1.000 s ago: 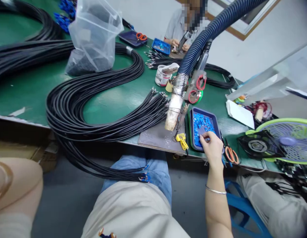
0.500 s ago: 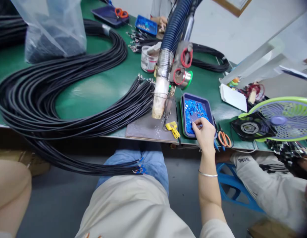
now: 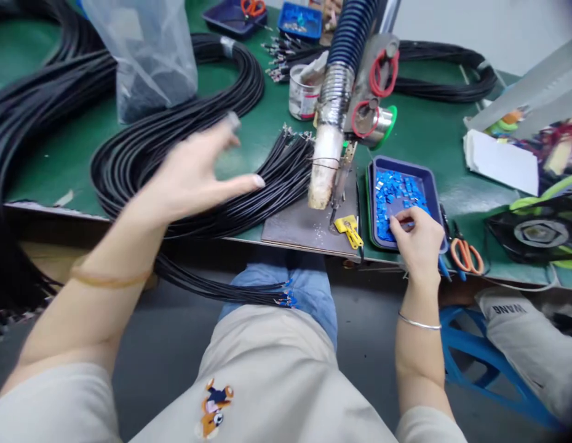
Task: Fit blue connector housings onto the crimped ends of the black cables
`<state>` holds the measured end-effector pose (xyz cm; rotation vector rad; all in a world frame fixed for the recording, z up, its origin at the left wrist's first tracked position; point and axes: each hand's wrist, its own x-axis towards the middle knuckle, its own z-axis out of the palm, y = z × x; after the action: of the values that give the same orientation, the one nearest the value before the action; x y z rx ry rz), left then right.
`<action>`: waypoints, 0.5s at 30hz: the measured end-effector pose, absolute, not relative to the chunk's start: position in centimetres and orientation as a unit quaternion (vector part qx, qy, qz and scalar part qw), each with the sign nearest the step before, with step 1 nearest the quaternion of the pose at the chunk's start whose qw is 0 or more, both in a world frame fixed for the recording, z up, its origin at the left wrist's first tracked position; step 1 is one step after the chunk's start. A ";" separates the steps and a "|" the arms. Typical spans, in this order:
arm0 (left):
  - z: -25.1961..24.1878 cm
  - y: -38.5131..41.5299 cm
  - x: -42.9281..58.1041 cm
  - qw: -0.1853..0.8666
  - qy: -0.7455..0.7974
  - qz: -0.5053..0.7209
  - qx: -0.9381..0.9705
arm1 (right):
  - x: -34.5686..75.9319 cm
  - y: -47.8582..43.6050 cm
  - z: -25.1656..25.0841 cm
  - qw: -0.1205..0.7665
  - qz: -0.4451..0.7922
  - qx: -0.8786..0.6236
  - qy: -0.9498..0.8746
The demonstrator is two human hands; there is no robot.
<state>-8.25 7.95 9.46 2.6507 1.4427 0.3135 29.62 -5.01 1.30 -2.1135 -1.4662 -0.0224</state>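
Note:
My left hand [image 3: 194,169], slightly blurred, hovers over a thick coil of black cables [image 3: 124,147] with thumb and fingers spread and nothing in it. My right hand [image 3: 417,237] is at the near right part of a dark blue tray [image 3: 434,184]. Its thumb and forefinger are pinched together over the small blue pieces [image 3: 397,187]; whatever they hold is too small to make out. The cables' stripped ends [image 3: 297,136] lie beside a brown board [image 3: 290,227]. Several cables with blue ends [image 3: 286,294] rest on my lap.
A blue hose with a whitish nozzle [image 3: 325,166] hangs over the board. Near it are a yellow tool [image 3: 349,231], a solder spool [image 3: 382,126] and a tin [image 3: 303,92]. Orange-handled scissors [image 3: 465,255] lie right of the tray. A person's sleeve [image 3: 521,326] is at the right.
My left hand has come into view over the cable coil. My right hand stays pinched at the blue pieces. The view has shifted, so the table's things appear further right.

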 end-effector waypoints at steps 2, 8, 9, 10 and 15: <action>7.4 8.2 -6.9 0.047 0.477 0.020 0.877 | 29.7 -5.0 1.3 0.268 -0.003 -0.797 -0.540; 4.8 8.4 -4.6 0.042 0.515 -0.069 0.853 | 29.9 -5.0 1.6 0.258 -0.009 -0.798 -0.545; 4.7 8.6 -4.9 0.047 0.515 -0.061 0.854 | 29.9 -5.0 1.8 0.257 -0.010 -0.800 -0.541; 4.7 8.8 -5.4 0.048 0.511 -0.043 0.857 | 29.9 -4.9 1.9 0.251 -0.003 -0.800 -0.544; 4.4 9.6 -7.5 0.008 0.519 -0.011 0.855 | 30.4 -4.6 1.7 0.240 0.003 -0.817 -0.525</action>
<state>-7.48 9.56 4.45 2.6714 1.6216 -0.0339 30.42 -4.59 1.69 -2.2363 -1.4360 0.0078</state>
